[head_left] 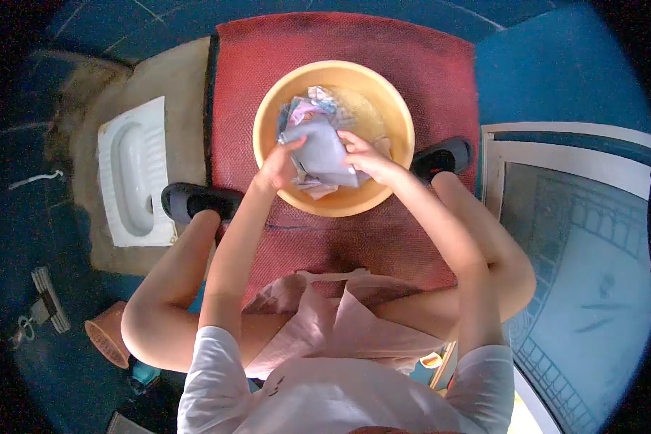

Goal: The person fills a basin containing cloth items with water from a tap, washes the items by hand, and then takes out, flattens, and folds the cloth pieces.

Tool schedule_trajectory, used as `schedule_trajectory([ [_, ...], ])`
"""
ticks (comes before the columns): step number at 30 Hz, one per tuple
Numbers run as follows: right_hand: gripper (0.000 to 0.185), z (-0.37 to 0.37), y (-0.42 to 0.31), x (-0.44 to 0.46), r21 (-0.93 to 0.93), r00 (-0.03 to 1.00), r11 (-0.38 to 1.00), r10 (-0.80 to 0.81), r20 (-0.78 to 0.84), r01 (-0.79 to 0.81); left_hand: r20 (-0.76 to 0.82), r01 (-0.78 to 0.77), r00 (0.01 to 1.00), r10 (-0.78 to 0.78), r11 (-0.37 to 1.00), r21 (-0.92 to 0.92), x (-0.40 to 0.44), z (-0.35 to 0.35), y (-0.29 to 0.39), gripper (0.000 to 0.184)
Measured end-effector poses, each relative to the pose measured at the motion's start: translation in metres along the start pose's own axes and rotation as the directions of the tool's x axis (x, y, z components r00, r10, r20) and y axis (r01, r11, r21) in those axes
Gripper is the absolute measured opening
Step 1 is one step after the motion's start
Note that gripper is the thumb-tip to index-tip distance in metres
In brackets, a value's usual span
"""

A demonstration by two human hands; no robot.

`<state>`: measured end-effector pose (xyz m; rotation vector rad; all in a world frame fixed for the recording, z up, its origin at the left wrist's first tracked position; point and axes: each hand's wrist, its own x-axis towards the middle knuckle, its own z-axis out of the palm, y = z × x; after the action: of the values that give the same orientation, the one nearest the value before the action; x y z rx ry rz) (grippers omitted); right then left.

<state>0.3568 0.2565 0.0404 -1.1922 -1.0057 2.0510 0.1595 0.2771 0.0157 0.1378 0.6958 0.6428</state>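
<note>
Grey cloth (324,155) lies over other washing in the yellow basin (340,75), spread between the person's two hands. Nearest, below the basin, is the person's white shirt (340,394), carrying a small dark mark (275,387) on the chest, too small to read. Pale pink shorts (333,325) come next, between the shirt and the basin.

At the basin's left side, the left hand (281,165) is partly curled, its thumb over the cloth's edge; most of its fingers are hidden. At the basin's right side, the right hand (367,156) is half closed, gripping the opposite edge between thumb and fingers. Other garments (301,114), some patterned, are bunched beneath the cloth in the basin.

Under the basin lies a red mat (441,79). Black slippers (188,202) flank the basin, the right one bearing a reddish mark, unreadable. Farther left of the basin is a white squat toilet (132,166); farther right and lower, a door (586,282) with a patterned panel. Blue tiles (173,25) extend beyond the basin.
</note>
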Motion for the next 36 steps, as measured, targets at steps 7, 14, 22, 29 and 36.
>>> schedule_trajectory([
  [7,0.052,-0.032,0.041,0.014,-0.317,0.982,0.947,-0.007,-0.186,-0.054,-0.123,-0.043,0.99,0.067,0.981,0.188,0.003,0.001,0.007,0.045],
  [14,0.044,-0.002,0.029,0.011,-0.33,0.965,0.925,-0.238,-0.112,0.189,0.104,-0.1,0.993,0.059,0.887,0.452,-0.032,0.051,0.024,0.044],
  [22,0.025,0.067,-0.069,-0.083,-0.439,0.879,0.835,-0.443,-0.175,0.333,0.176,-0.282,0.951,0.255,0.478,0.832,-0.139,0.131,0.047,0.031],
  [29,0.027,0.115,-0.086,-0.124,-0.542,0.629,0.634,-0.743,-0.229,0.551,0.04,-0.33,0.935,0.353,0.82,0.468,-0.198,0.145,0.025,0.034],
  [36,0.027,0.138,-0.079,-0.132,-0.683,0.587,0.463,-0.807,-0.062,0.565,0.088,-0.212,0.975,0.202,0.968,0.133,-0.215,0.146,0.013,0.039],
])
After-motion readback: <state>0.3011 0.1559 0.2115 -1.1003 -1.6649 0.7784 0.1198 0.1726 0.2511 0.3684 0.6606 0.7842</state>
